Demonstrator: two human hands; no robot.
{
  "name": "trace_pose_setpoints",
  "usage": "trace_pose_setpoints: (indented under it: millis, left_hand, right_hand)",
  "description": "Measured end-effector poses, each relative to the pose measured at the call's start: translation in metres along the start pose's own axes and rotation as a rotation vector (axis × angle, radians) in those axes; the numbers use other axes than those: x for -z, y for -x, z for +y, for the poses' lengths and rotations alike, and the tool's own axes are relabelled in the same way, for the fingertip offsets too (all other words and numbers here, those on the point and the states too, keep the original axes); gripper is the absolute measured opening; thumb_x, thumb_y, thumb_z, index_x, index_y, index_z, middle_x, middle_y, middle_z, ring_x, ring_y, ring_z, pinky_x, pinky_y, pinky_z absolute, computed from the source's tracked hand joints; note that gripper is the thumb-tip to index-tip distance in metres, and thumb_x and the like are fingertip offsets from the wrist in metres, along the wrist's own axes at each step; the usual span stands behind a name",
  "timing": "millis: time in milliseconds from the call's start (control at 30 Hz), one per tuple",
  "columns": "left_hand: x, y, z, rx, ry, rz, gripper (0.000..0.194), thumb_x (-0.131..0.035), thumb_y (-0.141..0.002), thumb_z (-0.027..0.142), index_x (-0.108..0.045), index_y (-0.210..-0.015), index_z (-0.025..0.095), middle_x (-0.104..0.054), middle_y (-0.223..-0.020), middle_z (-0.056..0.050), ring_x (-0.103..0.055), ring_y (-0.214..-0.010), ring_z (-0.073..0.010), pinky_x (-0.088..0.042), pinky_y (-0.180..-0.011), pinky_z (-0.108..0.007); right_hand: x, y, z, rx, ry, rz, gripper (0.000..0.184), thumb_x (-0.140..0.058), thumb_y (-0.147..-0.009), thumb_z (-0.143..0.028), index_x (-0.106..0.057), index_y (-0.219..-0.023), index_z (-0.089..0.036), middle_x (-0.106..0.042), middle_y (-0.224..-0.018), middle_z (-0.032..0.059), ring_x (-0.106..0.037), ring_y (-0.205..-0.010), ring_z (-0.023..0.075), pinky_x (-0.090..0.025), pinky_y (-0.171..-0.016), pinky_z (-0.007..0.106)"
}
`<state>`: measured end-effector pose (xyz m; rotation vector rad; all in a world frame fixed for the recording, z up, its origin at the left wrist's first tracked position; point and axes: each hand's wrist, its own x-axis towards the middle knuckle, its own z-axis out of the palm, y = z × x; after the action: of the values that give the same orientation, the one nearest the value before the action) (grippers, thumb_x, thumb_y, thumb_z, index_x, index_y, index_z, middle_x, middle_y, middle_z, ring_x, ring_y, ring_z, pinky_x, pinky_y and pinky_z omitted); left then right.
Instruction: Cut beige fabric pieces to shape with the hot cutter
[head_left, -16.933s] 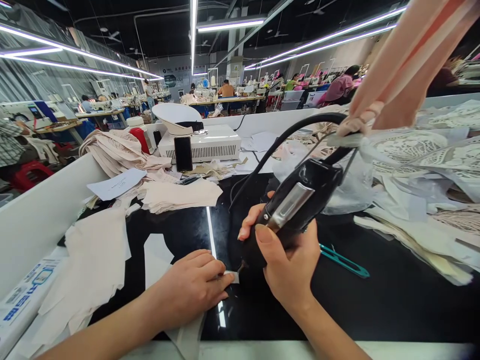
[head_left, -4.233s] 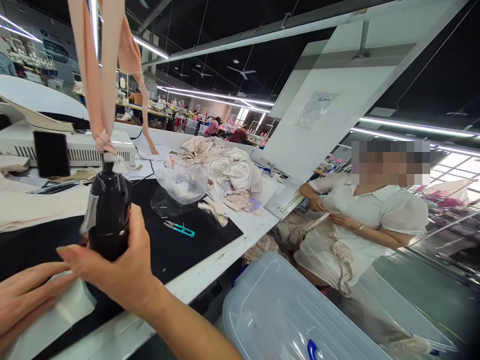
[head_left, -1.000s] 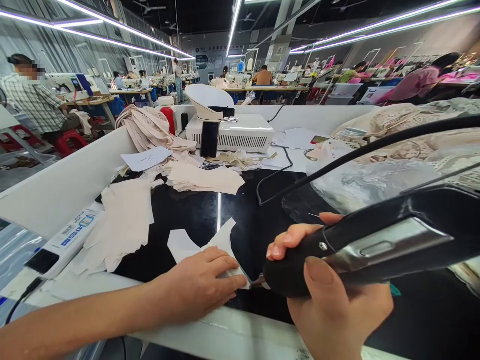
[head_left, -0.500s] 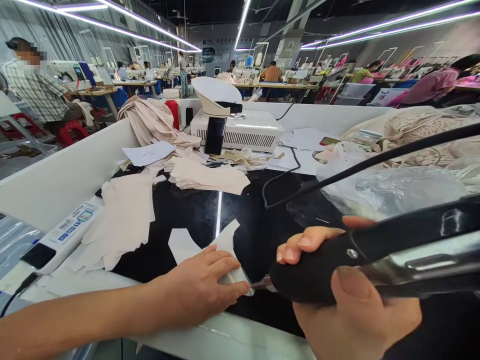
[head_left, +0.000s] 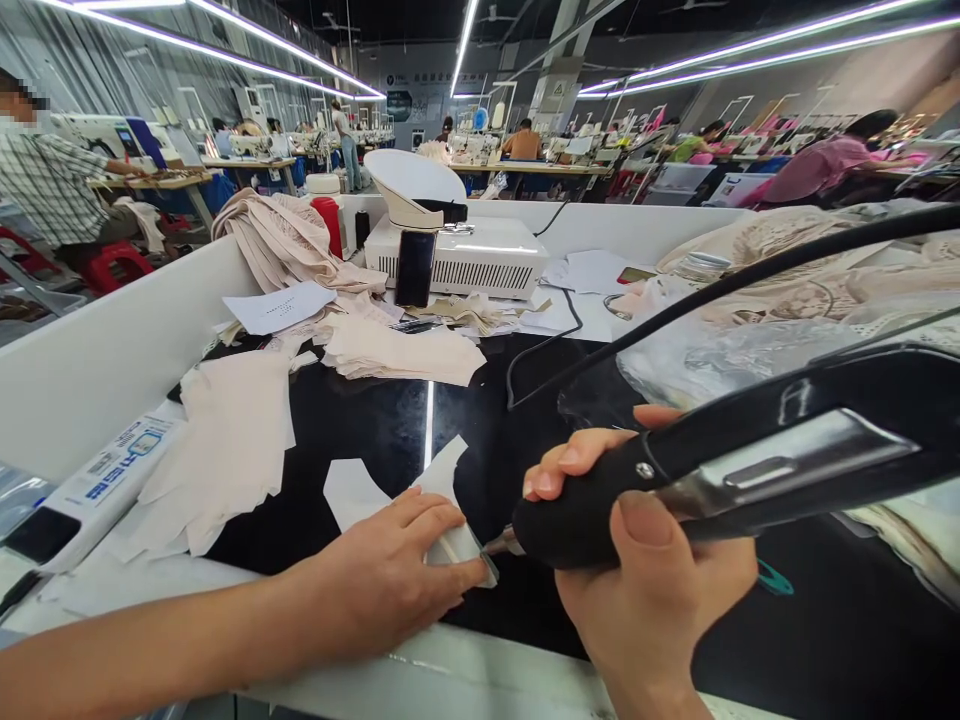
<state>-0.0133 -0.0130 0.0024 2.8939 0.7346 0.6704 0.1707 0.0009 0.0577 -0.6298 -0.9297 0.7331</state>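
Note:
My left hand (head_left: 390,580) lies flat, fingers stretched, pressing a pale fabric piece (head_left: 442,480) onto the black glossy table top (head_left: 390,420). My right hand (head_left: 660,590) is wrapped round a black hand-held cutting tool (head_left: 750,460) with a metal lever and a thick black cable (head_left: 712,290). The tool's small metal tip (head_left: 499,545) touches the fabric's edge just beyond my left fingertips.
Stacks of beige fabric pieces (head_left: 232,440) lie left and further back (head_left: 397,350). A white machine box (head_left: 465,262) with a phone (head_left: 415,268) leaning on it stands at the back. Lace and plastic bags (head_left: 757,340) pile up right. White walls (head_left: 97,350) edge the table. Other workers sit beyond.
The tool's body has tilted up a little and its tip has shifted slightly left along the fabric edge. My left hand stays pressed on the piece.

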Motion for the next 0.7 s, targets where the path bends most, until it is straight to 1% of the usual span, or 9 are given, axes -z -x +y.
trace_pose_setpoints:
  millis: [100, 233, 300, 400, 500, 600, 700]
  left_hand:
    - [0.001, 0.0, 0.0, 0.009, 0.0, -0.011, 0.028, -0.053, -0.11, 0.019, -0.069, -0.132, 0.019, -0.065, -0.124, -0.018, -0.064, -0.12, -0.0295, -0.061, -0.108, -0.045]
    - [-0.001, 0.004, -0.001, 0.038, -0.011, -0.025, 0.029, -0.053, -0.112, 0.024, -0.068, -0.137, 0.025, -0.063, -0.132, -0.018, -0.062, -0.13, -0.0337, -0.057, -0.113, -0.058]
    - [-0.003, 0.006, -0.001, 0.051, -0.013, -0.036, 0.029, -0.053, -0.113, 0.026, -0.068, -0.138, 0.027, -0.062, -0.135, -0.018, -0.061, -0.133, -0.0343, -0.055, -0.115, -0.063]
    - [-0.005, 0.008, -0.001, 0.06, -0.009, -0.038, 0.029, -0.053, -0.113, 0.027, -0.068, -0.137, 0.027, -0.061, -0.137, -0.018, -0.06, -0.134, -0.0339, -0.054, -0.117, -0.063]
    - [-0.006, 0.009, -0.002, 0.067, 0.001, -0.036, 0.029, -0.053, -0.113, 0.028, -0.068, -0.137, 0.027, -0.06, -0.138, -0.018, -0.06, -0.135, -0.0354, -0.054, -0.116, -0.066]
    - [-0.006, 0.009, -0.001, 0.069, 0.016, -0.049, 0.029, -0.053, -0.113, 0.028, -0.068, -0.138, 0.027, -0.06, -0.138, -0.018, -0.059, -0.136, -0.0362, -0.054, -0.115, -0.067]
    - [-0.006, 0.007, 0.001, 0.068, 0.019, -0.029, 0.028, -0.054, -0.113, 0.028, -0.069, -0.137, 0.027, -0.061, -0.138, -0.018, -0.06, -0.135, -0.0362, -0.055, -0.115, -0.067]
  right_hand:
    - [0.0, 0.001, 0.0, -0.002, 0.007, -0.01, 0.046, -0.099, -0.078, -0.045, -0.071, -0.11, -0.028, -0.072, -0.075, -0.0053, -0.067, -0.055, 0.0163, -0.056, -0.053, 0.029]
    - [0.002, 0.003, 0.001, 0.0, 0.053, -0.021, 0.041, -0.095, -0.083, -0.042, -0.07, -0.113, -0.029, -0.072, -0.076, -0.0052, -0.067, -0.056, 0.0167, -0.058, -0.055, 0.031]
    - [0.001, 0.002, 0.002, -0.001, 0.061, -0.02, 0.04, -0.094, -0.084, -0.042, -0.07, -0.113, -0.028, -0.072, -0.076, -0.005, -0.068, -0.056, 0.0165, -0.058, -0.055, 0.031]
    - [-0.001, -0.001, 0.005, 0.017, 0.036, 0.007, 0.043, -0.095, -0.082, -0.044, -0.07, -0.112, -0.028, -0.071, -0.075, -0.0055, -0.067, -0.054, 0.0162, -0.058, -0.053, 0.03]
    - [-0.004, -0.003, 0.008, 0.032, 0.003, 0.024, 0.045, -0.096, -0.08, -0.044, -0.069, -0.112, -0.027, -0.071, -0.074, -0.0056, -0.066, -0.054, 0.0159, -0.057, -0.054, 0.03]
    - [-0.003, -0.003, 0.011, 0.021, 0.002, 0.0, 0.044, -0.095, -0.081, -0.042, -0.07, -0.114, -0.027, -0.071, -0.075, -0.0055, -0.066, -0.056, 0.0158, -0.057, -0.055, 0.029]
    - [-0.002, -0.001, 0.012, 0.015, 0.031, -0.027, 0.043, -0.093, -0.083, -0.042, -0.069, -0.116, -0.028, -0.07, -0.077, -0.0059, -0.066, -0.057, 0.0159, -0.058, -0.056, 0.03]
